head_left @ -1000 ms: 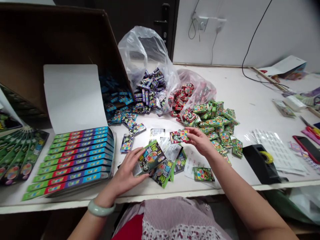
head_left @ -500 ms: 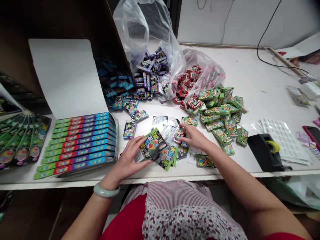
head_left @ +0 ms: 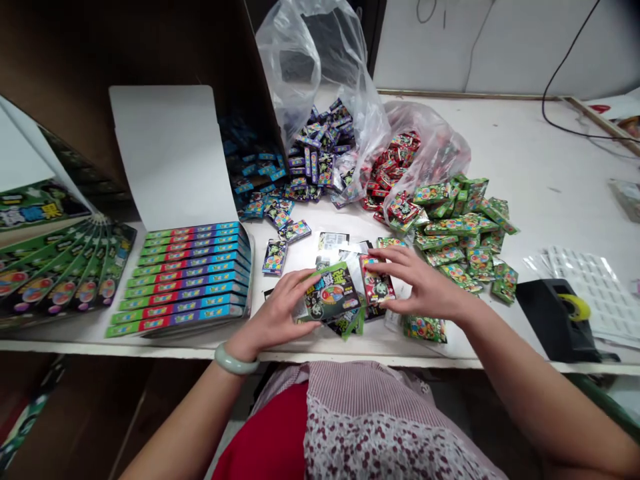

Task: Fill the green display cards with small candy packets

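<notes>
A flat, glossy black-and-green printed packet [head_left: 333, 293] is grasped at its left side between the thumb and fingers of the left hand [head_left: 283, 310]. The packet is positioned near the front edge of the white tabletop [head_left: 530, 173], above other printed packets, by which it is partly surrounded.

A small red-and-black rectangular packet [head_left: 376, 280] is grasped between the thumb and fingers of the right hand [head_left: 425, 283]. It is held just beside the right edge of the black-and-green packet; whether the two are in contact cannot be determined.

A small green rectangular packet [head_left: 425, 329] is located below the right hand, near the front edge. A heap of similar green packets [head_left: 457, 233] is located beyond the right hand. Behind the heap, small red packets [head_left: 393, 167] are partly covered by a clear plastic bag [head_left: 445, 143]. Small purple packets [head_left: 320, 153] are heaped to the left of these.

At the left, a display box with a raised white lid [head_left: 175, 157] is filled with stacked rows of green, red, purple and blue packets [head_left: 190, 280]. At the right, a black tape dispenser [head_left: 545, 323] is fitted with yellow tape [head_left: 575, 307].
</notes>
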The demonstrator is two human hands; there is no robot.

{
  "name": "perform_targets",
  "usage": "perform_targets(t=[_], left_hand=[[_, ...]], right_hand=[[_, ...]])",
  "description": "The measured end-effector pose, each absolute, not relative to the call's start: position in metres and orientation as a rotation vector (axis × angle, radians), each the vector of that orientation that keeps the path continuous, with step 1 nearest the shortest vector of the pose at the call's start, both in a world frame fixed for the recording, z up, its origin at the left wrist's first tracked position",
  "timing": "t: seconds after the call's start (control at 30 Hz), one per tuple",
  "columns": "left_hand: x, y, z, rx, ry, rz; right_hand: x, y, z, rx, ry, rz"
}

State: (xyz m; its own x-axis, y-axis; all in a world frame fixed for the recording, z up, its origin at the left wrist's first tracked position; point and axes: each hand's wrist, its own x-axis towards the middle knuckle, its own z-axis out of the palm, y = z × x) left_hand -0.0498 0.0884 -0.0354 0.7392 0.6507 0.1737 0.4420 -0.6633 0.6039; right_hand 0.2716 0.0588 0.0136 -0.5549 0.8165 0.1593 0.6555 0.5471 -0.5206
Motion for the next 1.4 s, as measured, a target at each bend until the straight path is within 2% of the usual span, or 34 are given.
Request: perform_targets(t=[0.27, 0.47, 0.63, 0.73, 0.9, 1.17, 1.3, 1.4], left_hand=[[-0.04, 0.086, -0.029, 2.364, 0.678, 0.471], [-0.035, 0.084, -0.034, 2.309, 0.71, 0.525], [-0.039, 0.083, -0.036, 2.319, 0.846, 0.636], [-0.043, 0.083, -0.037, 2.319, 0.857, 0.622], [-0.055, 0.085, -0.043, 2.3, 0.962, 0.628], [-0.069, 0.084, -0.055, 2.221, 1.08, 0.494], [-0.074, 0.083, -0.057, 2.201, 1.129, 0.471], [-0.076, 0.083, -0.057, 2.219, 1.127, 0.502]], right_hand=[[0.261, 0.062, 0.035, -1.182, -2.695, 0.573], [0.254, 0.067, 0.022, -1.165, -2.502, 0.776], [0.236, 0.05, 0.005, -1.346, -2.208, 0.57], [0.231, 0.053, -0.004, -1.307, -2.226, 0.678], [0.241, 0.133, -0.011, -1.488, -1.871, 0.719], [0.187, 0.314, -0.004, -1.74, -1.836, 0.501], [0.186, 0.335, -0.012, -1.896, -1.716, 0.467], [0.205, 0.325, -0.016, -1.846, -1.69, 0.549]])
